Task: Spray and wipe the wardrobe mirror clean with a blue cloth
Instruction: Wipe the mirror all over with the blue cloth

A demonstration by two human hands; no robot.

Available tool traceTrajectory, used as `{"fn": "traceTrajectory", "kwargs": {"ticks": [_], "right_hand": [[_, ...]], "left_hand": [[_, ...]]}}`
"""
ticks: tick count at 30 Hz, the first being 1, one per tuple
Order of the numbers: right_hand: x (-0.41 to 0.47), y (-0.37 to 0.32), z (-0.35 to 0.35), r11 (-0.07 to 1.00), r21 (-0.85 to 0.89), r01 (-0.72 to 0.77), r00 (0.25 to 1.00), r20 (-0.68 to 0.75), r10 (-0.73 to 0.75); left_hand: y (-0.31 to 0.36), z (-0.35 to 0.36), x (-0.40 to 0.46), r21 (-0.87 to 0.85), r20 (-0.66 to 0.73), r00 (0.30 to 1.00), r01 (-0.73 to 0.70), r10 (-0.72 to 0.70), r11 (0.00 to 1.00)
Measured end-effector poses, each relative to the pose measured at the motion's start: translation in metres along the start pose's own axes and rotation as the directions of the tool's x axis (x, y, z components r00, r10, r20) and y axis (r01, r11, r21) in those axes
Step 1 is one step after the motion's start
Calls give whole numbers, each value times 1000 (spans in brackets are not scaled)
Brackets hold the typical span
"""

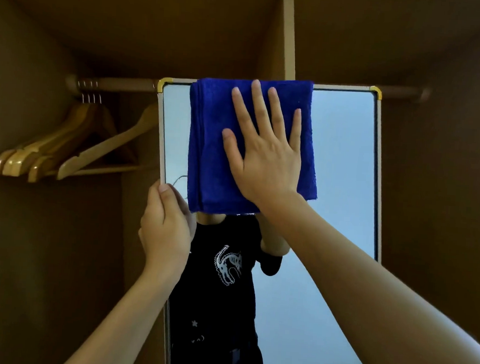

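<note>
A tall framed mirror [343, 165] with gold corner caps stands inside the wardrobe, straight ahead. A folded blue cloth [210, 140] lies flat against its upper part, reaching up to the top frame. My right hand [266, 152] presses on the cloth with straight, spread fingers. My left hand [165, 228] grips the mirror's left edge, thumb on the front and fingers curled behind the frame. The glass reflects a person in a black printed shirt. No spray bottle is in view.
Several wooden hangers [66, 148] hang from a rail [121, 84] at the upper left. A vertical wardrobe divider [288, 33] rises behind the mirror's top. Brown wardrobe walls close in on both sides.
</note>
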State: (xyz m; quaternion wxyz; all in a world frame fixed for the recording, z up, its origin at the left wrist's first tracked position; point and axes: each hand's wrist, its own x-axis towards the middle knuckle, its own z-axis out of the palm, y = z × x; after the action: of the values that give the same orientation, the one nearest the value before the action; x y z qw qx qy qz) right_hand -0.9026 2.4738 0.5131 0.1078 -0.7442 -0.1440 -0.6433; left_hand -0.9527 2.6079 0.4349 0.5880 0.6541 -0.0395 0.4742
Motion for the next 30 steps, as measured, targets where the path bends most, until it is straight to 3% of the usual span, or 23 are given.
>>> {"fn": "traceTrajectory", "kwargs": {"ticks": [9, 14, 20, 25, 30], "right_hand": [[-67, -18, 11, 996, -5, 87, 995, 46, -86], [-22, -35, 8, 994, 5, 106, 994, 25, -106], [-4, -52, 11, 997, 7, 72, 997, 11, -72], [-68, -51, 17, 993, 5, 120, 990, 78, -120], [-82, -51, 18, 995, -5, 102, 989, 109, -101]], "left_hand": [[5, -6, -1, -118, 109, 992, 71, -58, 991], [1, -12, 7, -191, 233, 962, 186, -140, 964], [1, -21, 11, -385, 354, 932, 223, -80, 896], [1, -32, 19, -320, 382, 902, 334, -202, 887], [8, -30, 10, -277, 344, 913, 320, -218, 906]]}}
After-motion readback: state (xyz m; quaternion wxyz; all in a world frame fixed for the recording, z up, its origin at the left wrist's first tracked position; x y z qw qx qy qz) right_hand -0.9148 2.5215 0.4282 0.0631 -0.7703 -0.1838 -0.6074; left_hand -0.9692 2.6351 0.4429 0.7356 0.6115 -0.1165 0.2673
